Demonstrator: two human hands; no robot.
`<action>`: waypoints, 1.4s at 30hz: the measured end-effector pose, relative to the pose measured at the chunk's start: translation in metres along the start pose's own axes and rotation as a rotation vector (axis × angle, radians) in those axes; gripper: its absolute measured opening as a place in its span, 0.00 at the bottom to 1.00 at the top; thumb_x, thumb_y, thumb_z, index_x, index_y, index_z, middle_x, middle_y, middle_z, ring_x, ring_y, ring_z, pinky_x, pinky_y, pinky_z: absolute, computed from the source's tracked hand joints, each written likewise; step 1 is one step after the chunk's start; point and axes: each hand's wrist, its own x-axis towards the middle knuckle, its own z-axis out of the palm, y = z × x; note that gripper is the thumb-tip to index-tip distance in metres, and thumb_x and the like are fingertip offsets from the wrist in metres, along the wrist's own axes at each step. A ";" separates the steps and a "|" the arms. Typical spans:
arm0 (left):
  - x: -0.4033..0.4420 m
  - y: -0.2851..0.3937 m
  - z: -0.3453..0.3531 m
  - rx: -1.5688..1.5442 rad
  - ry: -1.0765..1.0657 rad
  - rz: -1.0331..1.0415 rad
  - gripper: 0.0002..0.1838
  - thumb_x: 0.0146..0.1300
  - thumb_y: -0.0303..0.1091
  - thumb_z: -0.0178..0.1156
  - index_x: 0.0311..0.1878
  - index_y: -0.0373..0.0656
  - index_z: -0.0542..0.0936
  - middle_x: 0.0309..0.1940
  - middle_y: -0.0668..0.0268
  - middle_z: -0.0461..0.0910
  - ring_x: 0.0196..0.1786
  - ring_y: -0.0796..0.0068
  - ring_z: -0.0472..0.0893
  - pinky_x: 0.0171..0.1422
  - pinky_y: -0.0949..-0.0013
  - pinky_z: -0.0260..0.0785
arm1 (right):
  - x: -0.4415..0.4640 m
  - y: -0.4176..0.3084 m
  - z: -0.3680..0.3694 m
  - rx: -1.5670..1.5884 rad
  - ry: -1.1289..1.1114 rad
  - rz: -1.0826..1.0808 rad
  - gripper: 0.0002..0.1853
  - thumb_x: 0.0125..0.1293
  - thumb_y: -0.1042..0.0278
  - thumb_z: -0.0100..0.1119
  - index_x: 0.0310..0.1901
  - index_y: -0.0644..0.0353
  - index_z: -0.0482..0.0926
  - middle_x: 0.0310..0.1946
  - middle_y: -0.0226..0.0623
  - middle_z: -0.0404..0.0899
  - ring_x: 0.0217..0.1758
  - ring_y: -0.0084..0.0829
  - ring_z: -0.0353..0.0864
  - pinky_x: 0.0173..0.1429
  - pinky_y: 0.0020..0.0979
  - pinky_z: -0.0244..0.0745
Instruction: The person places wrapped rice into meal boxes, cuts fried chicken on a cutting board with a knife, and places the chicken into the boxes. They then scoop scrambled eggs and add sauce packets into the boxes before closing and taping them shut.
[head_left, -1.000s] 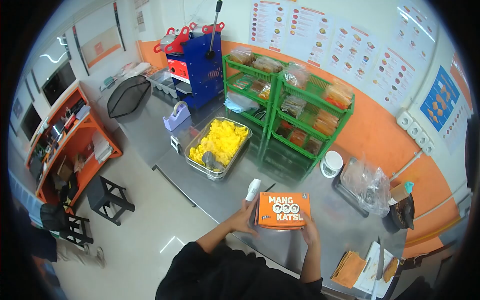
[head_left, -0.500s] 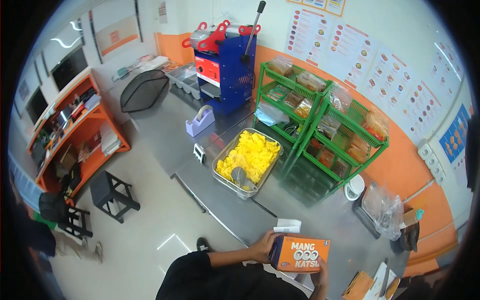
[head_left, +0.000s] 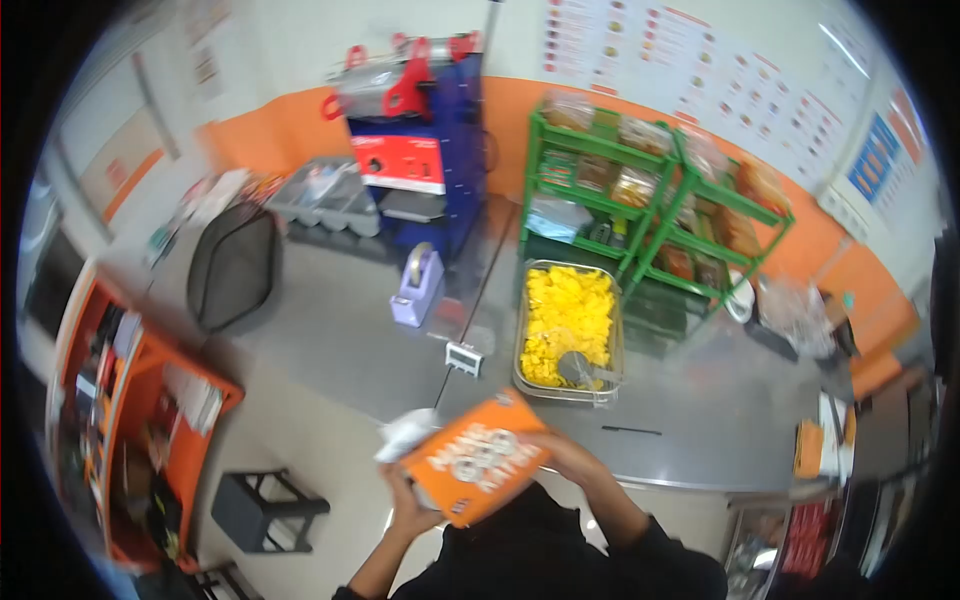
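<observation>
An orange printed cardboard box [head_left: 478, 462] is held tilted in front of my body, at the table's front edge. My left hand [head_left: 408, 506] is closed on its left side, the fingers partly hidden by the box. My right hand [head_left: 562, 456] grips the right side, with fingers lying over the printed top. A white paper [head_left: 408, 430], blurred, sticks out by the box's left corner above my left hand. Beyond the box stands a metal tray [head_left: 519, 372] of yellow crumbled food [head_left: 568, 315], with a grey round-headed utensil [head_left: 575, 367] in it.
On the steel table [head_left: 330, 320] stand a small white timer [head_left: 463, 358], a lilac tape dispenser [head_left: 418, 290], a blue sealing machine [head_left: 465, 150] and green racks [head_left: 590, 155]. A black pen [head_left: 632, 431] lies to the right. A black stool [head_left: 265, 510] is at lower left.
The view has swung, and the box has moved left in it. It is now tilted, its right end raised. Both hands still hold it.
</observation>
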 end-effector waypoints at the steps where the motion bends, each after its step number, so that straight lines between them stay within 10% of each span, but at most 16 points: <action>1: 0.012 0.021 -0.022 0.250 0.033 0.255 0.67 0.32 0.47 0.82 0.70 0.40 0.46 0.61 0.54 0.56 0.66 0.58 0.61 0.67 0.55 0.61 | 0.048 0.014 0.007 -0.065 -0.027 0.027 0.27 0.64 0.55 0.62 0.58 0.67 0.72 0.51 0.38 0.79 0.52 0.27 0.79 0.60 0.32 0.72; 4: 0.064 0.030 -0.107 0.541 0.215 0.573 0.62 0.37 0.44 0.79 0.70 0.38 0.47 0.64 0.52 0.54 0.68 0.56 0.61 0.71 0.54 0.55 | 0.149 0.005 0.076 -0.162 -0.132 -0.039 0.30 0.62 0.51 0.62 0.59 0.65 0.73 0.49 0.37 0.80 0.50 0.26 0.79 0.56 0.28 0.71; 11: 0.235 -0.042 -0.317 0.834 0.040 0.480 0.56 0.43 0.43 0.75 0.72 0.39 0.53 0.70 0.53 0.51 0.71 0.54 0.57 0.75 0.53 0.46 | 0.321 0.023 0.152 -0.593 0.124 -0.264 0.38 0.61 0.42 0.60 0.65 0.64 0.67 0.58 0.51 0.73 0.63 0.42 0.71 0.66 0.37 0.64; 14: 0.280 0.006 -0.316 0.720 0.038 0.637 0.55 0.42 0.38 0.75 0.73 0.42 0.54 0.70 0.55 0.52 0.72 0.54 0.56 0.75 0.53 0.47 | 0.228 0.010 0.101 -1.059 1.404 -0.701 0.36 0.66 0.51 0.55 0.68 0.68 0.59 0.65 0.59 0.61 0.69 0.52 0.61 0.71 0.44 0.56; 16: 0.327 0.004 -0.331 0.749 0.062 0.636 0.56 0.40 0.37 0.76 0.73 0.42 0.54 0.70 0.54 0.51 0.72 0.54 0.56 0.75 0.53 0.47 | 0.176 0.034 -0.005 -1.022 2.387 -0.216 0.34 0.66 0.58 0.55 0.66 0.74 0.59 0.62 0.60 0.64 0.68 0.55 0.61 0.70 0.44 0.57; 18: 0.345 0.030 -0.318 0.754 0.122 0.624 0.58 0.38 0.37 0.78 0.73 0.41 0.53 0.70 0.52 0.48 0.72 0.52 0.55 0.74 0.52 0.47 | 0.063 0.004 -0.032 -0.745 2.721 0.248 0.23 0.63 0.58 0.58 0.53 0.65 0.68 0.46 0.50 0.71 0.53 0.47 0.70 0.57 0.45 0.62; 21: 0.390 0.038 -0.323 0.671 0.084 0.734 0.59 0.39 0.40 0.78 0.73 0.40 0.53 0.69 0.51 0.48 0.71 0.50 0.54 0.74 0.50 0.47 | 0.033 0.070 -0.089 -0.836 2.832 0.694 0.19 0.67 0.55 0.51 0.51 0.62 0.71 0.46 0.45 0.73 0.49 0.42 0.72 0.52 0.44 0.66; 24: 0.410 0.049 -0.327 0.775 0.087 0.741 0.66 0.35 0.51 0.81 0.73 0.38 0.49 0.67 0.50 0.49 0.72 0.50 0.52 0.73 0.49 0.47 | 0.047 0.074 -0.097 -0.854 2.439 0.874 0.16 0.68 0.60 0.47 0.51 0.59 0.73 0.47 0.38 0.76 0.53 0.42 0.72 0.55 0.45 0.66; 32: 0.406 0.064 -0.335 0.389 -0.018 0.718 0.78 0.24 0.65 0.79 0.74 0.36 0.44 0.67 0.51 0.46 0.73 0.49 0.52 0.77 0.48 0.44 | 0.189 0.095 0.070 -1.192 2.015 0.683 0.14 0.67 0.59 0.49 0.50 0.53 0.76 0.44 0.35 0.77 0.48 0.38 0.73 0.51 0.45 0.62; 35: 0.403 0.083 -0.340 0.542 0.014 0.750 0.77 0.26 0.63 0.80 0.74 0.35 0.44 0.67 0.50 0.45 0.73 0.47 0.51 0.77 0.47 0.44 | 0.220 0.096 0.079 -1.453 1.921 0.338 0.17 0.64 0.56 0.57 0.52 0.51 0.76 0.44 0.32 0.77 0.45 0.37 0.72 0.48 0.42 0.60; 39: 0.399 0.107 -0.336 0.553 -0.051 0.765 0.68 0.36 0.53 0.80 0.74 0.37 0.45 0.67 0.49 0.47 0.72 0.49 0.56 0.76 0.50 0.47 | 0.242 0.066 0.094 -1.412 2.461 -0.124 0.14 0.62 0.62 0.61 0.49 0.52 0.78 0.42 0.33 0.76 0.44 0.38 0.71 0.50 0.43 0.61; 42: 0.389 0.110 -0.343 0.555 -0.007 0.744 0.64 0.37 0.48 0.79 0.72 0.37 0.49 0.64 0.50 0.49 0.70 0.50 0.57 0.74 0.50 0.49 | 0.278 0.048 0.138 -1.222 2.186 -0.606 0.09 0.65 0.69 0.55 0.46 0.58 0.77 0.40 0.41 0.74 0.43 0.42 0.71 0.48 0.41 0.65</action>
